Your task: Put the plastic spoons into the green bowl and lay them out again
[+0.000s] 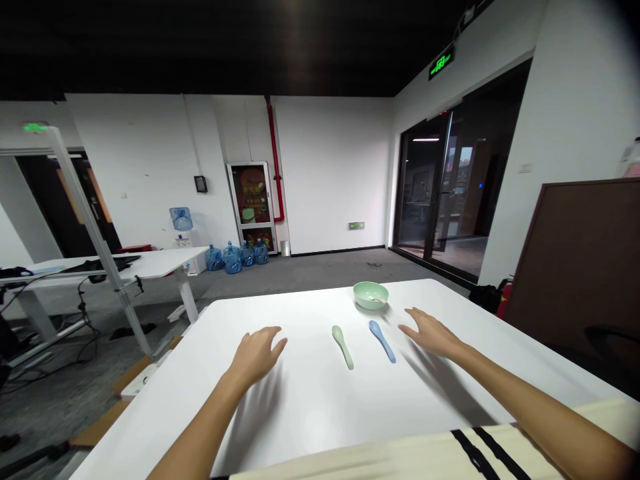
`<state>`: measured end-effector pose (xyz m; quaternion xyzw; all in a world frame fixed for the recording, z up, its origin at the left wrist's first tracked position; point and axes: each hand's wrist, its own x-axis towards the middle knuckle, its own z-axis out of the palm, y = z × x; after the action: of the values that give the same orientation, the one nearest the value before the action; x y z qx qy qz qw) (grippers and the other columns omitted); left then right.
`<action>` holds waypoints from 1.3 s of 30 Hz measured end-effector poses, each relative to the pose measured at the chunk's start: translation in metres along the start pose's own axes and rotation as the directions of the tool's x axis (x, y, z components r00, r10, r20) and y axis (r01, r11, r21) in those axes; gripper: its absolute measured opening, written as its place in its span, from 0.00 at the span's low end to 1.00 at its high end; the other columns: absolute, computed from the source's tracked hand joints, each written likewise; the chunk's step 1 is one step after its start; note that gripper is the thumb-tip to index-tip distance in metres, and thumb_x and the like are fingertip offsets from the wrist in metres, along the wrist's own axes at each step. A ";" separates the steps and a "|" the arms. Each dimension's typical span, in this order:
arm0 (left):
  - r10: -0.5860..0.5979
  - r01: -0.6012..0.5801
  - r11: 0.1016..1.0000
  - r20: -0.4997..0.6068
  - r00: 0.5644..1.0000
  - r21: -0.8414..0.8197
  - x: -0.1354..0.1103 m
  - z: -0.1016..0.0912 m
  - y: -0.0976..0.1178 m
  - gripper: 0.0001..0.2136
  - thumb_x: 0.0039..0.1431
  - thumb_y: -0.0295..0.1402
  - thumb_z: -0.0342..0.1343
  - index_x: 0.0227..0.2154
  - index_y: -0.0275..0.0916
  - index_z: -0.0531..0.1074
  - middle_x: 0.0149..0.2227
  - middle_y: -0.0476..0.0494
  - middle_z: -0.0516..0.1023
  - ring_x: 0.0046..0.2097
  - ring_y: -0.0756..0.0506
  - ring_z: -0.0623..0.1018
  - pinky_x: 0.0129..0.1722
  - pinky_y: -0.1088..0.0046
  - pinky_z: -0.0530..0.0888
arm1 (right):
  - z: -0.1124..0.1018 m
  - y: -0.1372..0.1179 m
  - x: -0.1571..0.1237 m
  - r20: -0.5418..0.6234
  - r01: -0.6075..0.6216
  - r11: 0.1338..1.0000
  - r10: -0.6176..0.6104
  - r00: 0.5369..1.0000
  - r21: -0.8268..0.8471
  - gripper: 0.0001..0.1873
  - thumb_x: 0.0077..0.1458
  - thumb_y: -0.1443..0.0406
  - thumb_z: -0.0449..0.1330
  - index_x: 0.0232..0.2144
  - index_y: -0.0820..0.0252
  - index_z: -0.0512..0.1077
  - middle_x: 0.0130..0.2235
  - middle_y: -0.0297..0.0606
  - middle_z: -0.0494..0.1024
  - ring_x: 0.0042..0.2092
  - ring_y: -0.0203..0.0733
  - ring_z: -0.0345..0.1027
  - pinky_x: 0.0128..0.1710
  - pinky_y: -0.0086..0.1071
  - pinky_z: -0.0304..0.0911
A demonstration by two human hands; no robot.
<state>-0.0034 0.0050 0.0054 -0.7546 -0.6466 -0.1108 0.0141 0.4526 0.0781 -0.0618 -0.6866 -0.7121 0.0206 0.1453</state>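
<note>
My left hand [259, 351] hovers above the left part of the white table [310, 407], thumb and fingers apart, holding nothing. To its right lies a green spoon [343, 347], its handle pointing toward me. A blue spoon [383, 341] rests beside the green one, slanted the same way. Near the far edge stands a green bowl [371, 295] with what looks like a pale spoon [379, 300] inside it. My right hand [429, 331] is open over the table, right of the blue spoon and apart from it.
Cream cloth with black stripes [400, 460] shows at the near edge. Another white table [165, 262] with cables stands at left, behind a metal post [93, 227]. Several blue water bottles [233, 259] are by the far wall. A brown panel [575, 267] rises at right.
</note>
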 end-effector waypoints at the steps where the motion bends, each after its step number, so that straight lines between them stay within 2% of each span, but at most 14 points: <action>1: 0.001 -0.001 1.000 0.000 1.000 0.001 0.000 0.000 0.000 0.24 0.65 0.47 0.40 0.57 0.41 0.69 0.59 0.41 0.72 0.58 0.39 0.72 0.56 0.59 0.66 | 0.000 0.000 0.000 0.002 0.000 1.000 0.000 1.000 -0.001 0.42 0.59 0.41 0.43 0.66 0.62 0.55 0.67 0.50 0.56 0.67 0.53 0.50 0.63 0.43 0.52; 8: 0.000 0.000 1.000 -0.008 1.000 0.000 0.001 0.001 -0.001 0.24 0.65 0.47 0.41 0.56 0.42 0.69 0.59 0.41 0.73 0.58 0.39 0.72 0.56 0.60 0.66 | -0.001 0.001 0.000 -0.017 0.016 1.000 -0.016 1.000 0.003 0.40 0.60 0.43 0.45 0.65 0.61 0.57 0.66 0.50 0.58 0.66 0.53 0.52 0.62 0.43 0.52; 14: 0.001 -0.001 1.000 0.004 1.000 -0.013 0.000 -0.001 0.000 0.24 0.66 0.46 0.40 0.57 0.42 0.69 0.59 0.41 0.73 0.58 0.39 0.72 0.56 0.58 0.66 | -0.017 -0.007 0.011 0.004 0.025 1.000 -0.025 1.000 0.010 0.35 0.61 0.47 0.47 0.60 0.64 0.64 0.59 0.51 0.69 0.59 0.53 0.64 0.54 0.40 0.60; 18: 0.007 -0.007 1.000 -0.006 1.000 -0.024 0.000 0.001 -0.002 0.24 0.66 0.47 0.40 0.56 0.43 0.69 0.59 0.41 0.73 0.58 0.39 0.72 0.58 0.58 0.64 | -0.027 -0.015 0.033 0.015 0.041 0.999 -0.041 0.999 -0.012 0.31 0.60 0.49 0.49 0.56 0.64 0.68 0.55 0.52 0.73 0.55 0.54 0.67 0.48 0.38 0.62; 23: 0.010 -0.010 1.000 -0.020 1.000 -0.022 0.001 0.004 -0.004 0.24 0.66 0.47 0.39 0.56 0.43 0.69 0.58 0.42 0.73 0.57 0.39 0.73 0.59 0.56 0.63 | -0.030 -0.031 0.073 -0.030 0.005 1.000 -0.005 1.000 -0.009 0.27 0.60 0.51 0.50 0.51 0.63 0.72 0.51 0.51 0.76 0.52 0.53 0.69 0.44 0.35 0.61; 27: 0.001 -0.001 1.000 -0.024 1.000 -0.025 0.003 0.005 -0.004 0.24 0.66 0.47 0.39 0.56 0.43 0.69 0.58 0.42 0.73 0.58 0.39 0.72 0.59 0.56 0.63 | -0.024 -0.045 0.101 -0.023 -0.086 0.996 0.086 0.996 -0.012 0.24 0.58 0.52 0.51 0.47 0.62 0.74 0.48 0.51 0.77 0.49 0.53 0.71 0.40 0.34 0.61; 31: -0.003 0.002 1.000 -0.024 1.000 -0.031 0.005 0.005 -0.005 0.23 0.66 0.46 0.39 0.56 0.43 0.69 0.58 0.41 0.73 0.57 0.38 0.73 0.59 0.52 0.62 | -0.009 -0.048 0.120 0.019 -0.174 0.984 0.175 0.984 -0.046 0.21 0.57 0.53 0.51 0.41 0.61 0.75 0.47 0.51 0.77 0.46 0.53 0.72 0.38 0.35 0.62; 39: -0.005 0.004 0.999 -0.019 1.000 -0.032 0.007 0.005 -0.007 0.23 0.66 0.47 0.40 0.56 0.43 0.68 0.58 0.42 0.73 0.58 0.38 0.72 0.60 0.53 0.61 | 0.020 -0.044 0.142 0.048 -0.203 0.978 0.205 0.978 -0.041 0.23 0.57 0.51 0.51 0.41 0.62 0.75 0.45 0.52 0.78 0.45 0.54 0.73 0.37 0.37 0.64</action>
<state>-0.0082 0.0137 0.0013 -0.7523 -0.6461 -0.1284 0.0077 0.4031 0.2192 -0.0459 -0.7578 -0.6415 0.0406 0.1116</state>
